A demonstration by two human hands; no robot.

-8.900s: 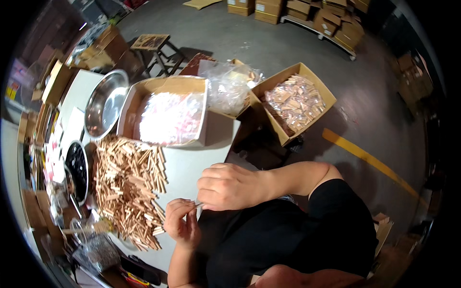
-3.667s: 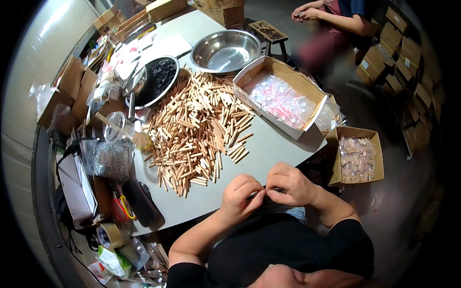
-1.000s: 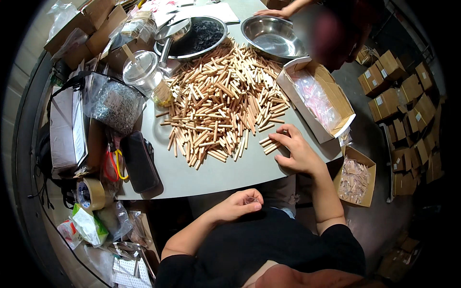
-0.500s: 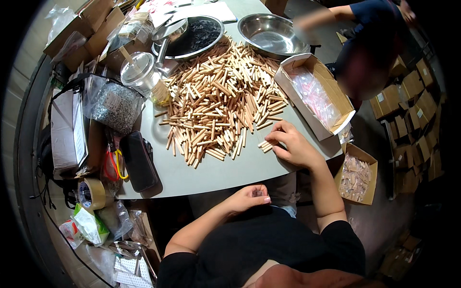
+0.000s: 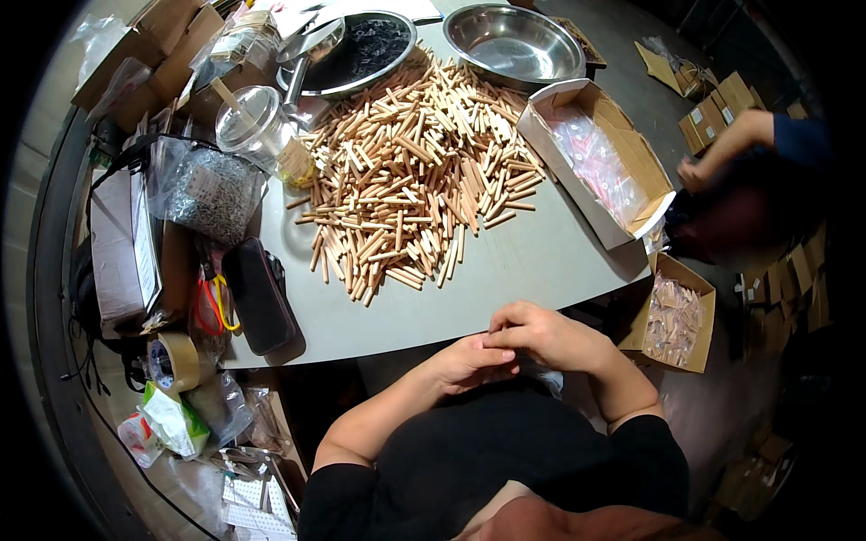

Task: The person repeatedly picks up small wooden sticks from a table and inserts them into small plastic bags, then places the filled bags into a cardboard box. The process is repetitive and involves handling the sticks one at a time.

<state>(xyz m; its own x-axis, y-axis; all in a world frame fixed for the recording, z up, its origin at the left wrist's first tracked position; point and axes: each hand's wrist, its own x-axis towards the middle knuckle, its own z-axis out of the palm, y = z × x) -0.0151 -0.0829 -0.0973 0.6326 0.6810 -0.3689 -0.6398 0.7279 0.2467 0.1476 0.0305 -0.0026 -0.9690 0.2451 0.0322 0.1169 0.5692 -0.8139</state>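
Work in hand: both hands meet at the near edge of the worktop (image 5: 541,270), just in front of the body; whatever small thing they pinch is hidden between them.
Left hand (image 5: 469,359): fingers curled, tips pressed against the right hand; I cannot tell what they grip.
Right hand (image 5: 541,335): fingers clenched over the left fingertips, covering the piece.
Doing it well: my judgement is that the piece should stay low and close to the worktop edge, gripped by fingertips only, so it does not slip into the lap.
Wooden sticks (image 5: 415,180): a big loose pile mid-worktop, well apart from the hands.
Cardboard box (image 5: 591,167): just right of the pile, holding clear small bags.
Steel bowl (image 5: 514,43): far edge, beyond the pile.
Black case (image 5: 260,296): left of the hands, beside scissors (image 5: 216,302) and a tape roll (image 5: 173,361).
Change: half a second ago the right hand reached out to sticks at the pile's near edge while the left waited by the body; now both are drawn back together.
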